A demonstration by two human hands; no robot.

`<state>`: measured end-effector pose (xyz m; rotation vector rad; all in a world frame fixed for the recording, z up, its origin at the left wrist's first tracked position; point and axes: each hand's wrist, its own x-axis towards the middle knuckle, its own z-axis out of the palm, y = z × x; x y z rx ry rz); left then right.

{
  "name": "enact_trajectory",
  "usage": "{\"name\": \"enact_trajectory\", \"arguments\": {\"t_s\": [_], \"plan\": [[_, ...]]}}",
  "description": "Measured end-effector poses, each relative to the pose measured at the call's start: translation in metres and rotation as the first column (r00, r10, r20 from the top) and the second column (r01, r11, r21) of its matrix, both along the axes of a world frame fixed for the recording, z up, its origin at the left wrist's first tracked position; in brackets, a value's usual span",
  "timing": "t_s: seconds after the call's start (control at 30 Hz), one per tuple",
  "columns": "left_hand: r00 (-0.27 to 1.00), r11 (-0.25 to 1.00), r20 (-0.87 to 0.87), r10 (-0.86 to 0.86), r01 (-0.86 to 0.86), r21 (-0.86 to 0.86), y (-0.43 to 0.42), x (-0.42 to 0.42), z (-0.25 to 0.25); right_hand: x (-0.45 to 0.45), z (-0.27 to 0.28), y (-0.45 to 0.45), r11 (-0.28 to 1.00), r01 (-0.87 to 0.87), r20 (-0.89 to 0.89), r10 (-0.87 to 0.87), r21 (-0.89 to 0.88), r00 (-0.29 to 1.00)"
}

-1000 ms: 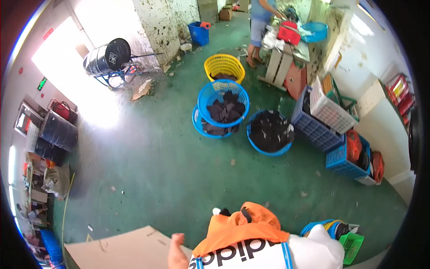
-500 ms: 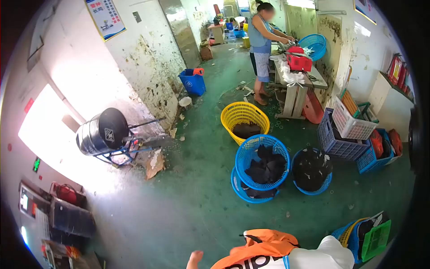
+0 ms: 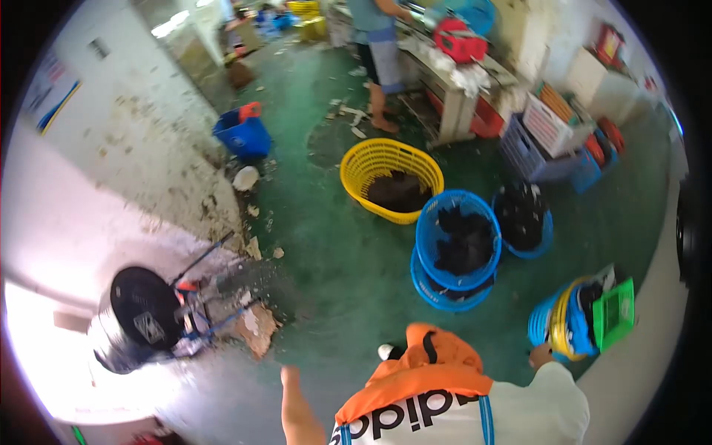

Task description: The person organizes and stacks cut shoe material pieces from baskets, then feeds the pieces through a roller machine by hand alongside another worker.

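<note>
My left hand (image 3: 290, 377) hangs out over the green floor at the end of a bare forearm, touching nothing visible. Its fingers are foreshortened and blurred. On the other side, my right hand (image 3: 542, 355) shows beyond the white sleeve, close to a stack of blue and yellow baskets (image 3: 558, 326). Whether it touches them I cannot tell, and its fingers are indistinct. An orange and white garment with black lettering (image 3: 437, 382) covers my front, with blue straps over it.
Ahead stand a yellow basket (image 3: 356, 167) with dark pieces, stacked blue baskets (image 3: 426, 256) and another blue basket (image 3: 545, 241). A black drum (image 3: 141, 315) on a frame is at left. A person (image 3: 378, 55) stands by a bench (image 3: 456, 107). Crates (image 3: 530, 152) are right.
My view has tilted down and shifted, with the baskets ahead appearing nearer. My left hand has risen farther into view. My right hand now shows beside the basket stack.
</note>
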<state>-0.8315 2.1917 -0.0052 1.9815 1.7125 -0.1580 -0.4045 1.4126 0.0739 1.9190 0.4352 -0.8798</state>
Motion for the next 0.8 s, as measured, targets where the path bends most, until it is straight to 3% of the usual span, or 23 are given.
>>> {"name": "enact_trajectory", "arguments": {"t_s": [0.03, 0.07, 0.1, 0.13, 0.17, 0.2, 0.27, 0.3, 0.33, 0.37, 0.4, 0.43, 0.47, 0.53, 0.63, 0.8], "plan": [[0.984, 0.977, -0.003, -0.177, 0.176, 0.117, 0.09, 0.055, 0.003, -0.008, -0.008, 0.032, 0.992, 0.095, -0.033, -0.099, -0.088, 0.995], [0.87, 0.842, -0.085, -0.486, 0.492, 0.221, 0.174, 0.106, 0.009, -0.012, 0.029, 0.09, 0.958, 0.263, -0.099, -0.274, -0.114, 0.957], [0.675, 0.594, -0.208, -0.708, 0.728, 0.341, 0.256, 0.155, 0.013, -0.024, 0.083, 0.162, 0.935, 0.329, -0.1, -0.343, -0.132, 0.934], [0.77, 0.749, 0.082, -0.633, 0.581, 0.319, 0.281, 0.215, 0.045, -0.042, 0.058, 0.18, 0.947, 0.306, -0.129, -0.318, -0.102, 0.939], [0.786, 0.868, 0.372, -0.495, 0.423, 0.261, 0.294, 0.286, 0.103, -0.055, 0.031, 0.194, 0.956, 0.283, -0.152, -0.291, -0.074, 0.945], [0.805, 0.889, 0.416, -0.422, 0.457, 0.018, 0.315, 0.335, 0.137, -0.071, -0.005, 0.2, 0.964, 0.261, -0.175, -0.266, -0.053, 0.948], [0.673, 0.84, 0.603, -0.429, 0.542, -0.007, 0.385, 0.393, 0.101, -0.07, 0.025, 0.29, 0.969, 0.245, -0.203, -0.246, -0.029, 0.948], [0.691, 0.847, 0.689, -0.219, 0.485, -0.217, 0.405, 0.404, 0.112, -0.06, 0.051, 0.333, 0.973, 0.229, -0.219, -0.226, -0.015, 0.949], [0.719, 0.79, 0.695, 0.001, 0.426, -0.441, 0.421, 0.401, 0.103, -0.055, 0.064, 0.37, 0.971, 0.238, -0.229, -0.234, -0.01, 0.945], [0.825, 0.721, 0.564, -0.032, 0.41, -0.559, 0.445, 0.393, 0.101, -0.067, 0.065, 0.391, 0.979, 0.17, -0.195, -0.146, 0.113, 0.97], [0.954, 0.756, 0.278, -0.111, 0.263, -0.6, 0.457, 0.39, 0.105, -0.065, 0.042, 0.416, 0.938, 0.348, -0.221, -0.338, 0.004, 0.915], [0.983, 0.767, -0.034, -0.18, 0.118, -0.631, 0.468, 0.386, 0.111, -0.077, 0.01, 0.429, 0.932, 0.362, -0.223, -0.357, -0.02, 0.907], [0.955, 0.758, -0.121, -0.27, 0.133, -0.639, 0.488, 0.381, 0.107, -0.07, 0.034, 0.479, 0.92, 0.384, -0.295, -0.389, -0.077, 0.873], [0.904, 0.704, -0.122, -0.409, 0.227, -0.672, 0.518, 0.385, 0.111, -0.028, 0.114, 0.594, 0.919, 0.379, -0.377, -0.39, -0.105, 0.84], [0.839, 0.641, -0.087, -0.536, 0.338, -0.69, 0.582, 0.444, 0.125, 0.015, 0.189, 0.721, 0.897, 0.434, -0.396, -0.427, -0.077, 0.813], [0.703, 0.553, 0.095, -0.704, 0.628, -0.547, 0.739, 0.605, 0.099, 0.085, 0.195, 0.889, 0.824, 0.566, -0.508, -0.475, 0.029, 0.719]]}}
